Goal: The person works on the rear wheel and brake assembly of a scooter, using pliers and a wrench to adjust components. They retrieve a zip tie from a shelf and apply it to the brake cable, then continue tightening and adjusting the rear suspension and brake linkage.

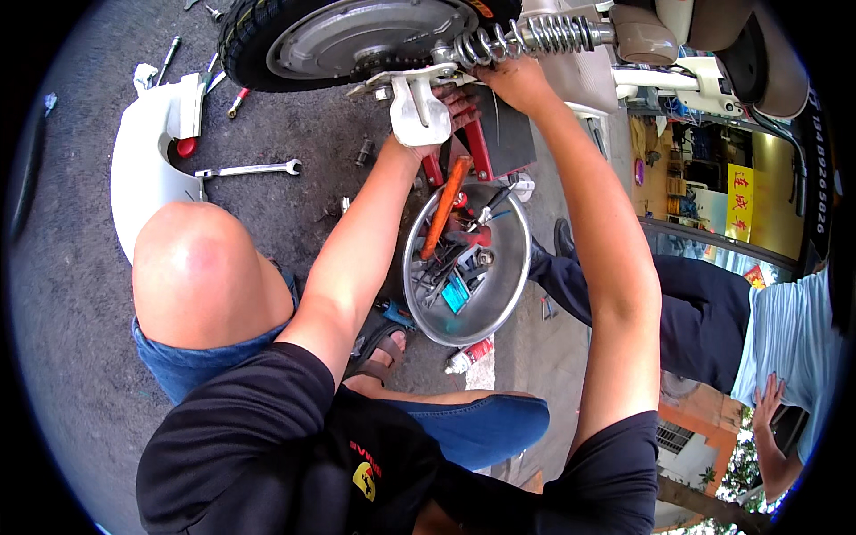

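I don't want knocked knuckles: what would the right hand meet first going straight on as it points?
The right hand would probably meet the lower end of the shock absorber, beside the wheel; its fingertips are hard to make out, so depth is unclear.

- Your left forearm (361, 241) slants forward and to the right.
- Your left hand (461, 109) is partly hidden, some fingers showing.
- Your right arm (602, 196) stretches forward, lightly bent at the elbow.
- Your right hand (517, 80) angles left, near the other, fingertips out of sight.
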A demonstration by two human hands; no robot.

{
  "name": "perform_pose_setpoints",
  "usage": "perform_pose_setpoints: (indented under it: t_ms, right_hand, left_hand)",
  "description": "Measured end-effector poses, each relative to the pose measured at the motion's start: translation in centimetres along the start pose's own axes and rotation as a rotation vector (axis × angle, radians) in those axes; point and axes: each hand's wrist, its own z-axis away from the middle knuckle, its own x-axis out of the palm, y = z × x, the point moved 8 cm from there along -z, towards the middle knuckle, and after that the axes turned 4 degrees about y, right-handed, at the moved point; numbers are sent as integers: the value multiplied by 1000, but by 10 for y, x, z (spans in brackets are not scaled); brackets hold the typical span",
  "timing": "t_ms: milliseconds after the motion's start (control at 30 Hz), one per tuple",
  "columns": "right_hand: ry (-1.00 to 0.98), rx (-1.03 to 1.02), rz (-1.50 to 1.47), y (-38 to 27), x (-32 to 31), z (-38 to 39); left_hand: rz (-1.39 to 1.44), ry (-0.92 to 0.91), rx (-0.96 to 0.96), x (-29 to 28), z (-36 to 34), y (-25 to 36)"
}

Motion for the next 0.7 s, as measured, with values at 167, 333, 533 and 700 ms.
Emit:
perform_pose_setpoints:
  t_ms: [167,333,533,700]
  right_hand:
    - [19,-298,-20,-25,-4,-9]
    - [-388,124,-318,-17,4,-4]
    - [-272,-176,-8,-29,2,-17]
    - [-488,-189,178,-17,26,-21]
  left_hand:
    - [38,76,56,-3,-4,1]
    - [78,60,88,8,6,-2]
    - [26,122,94,-4,1,-2]
    - [-8,162,112,-15,-3,-2]
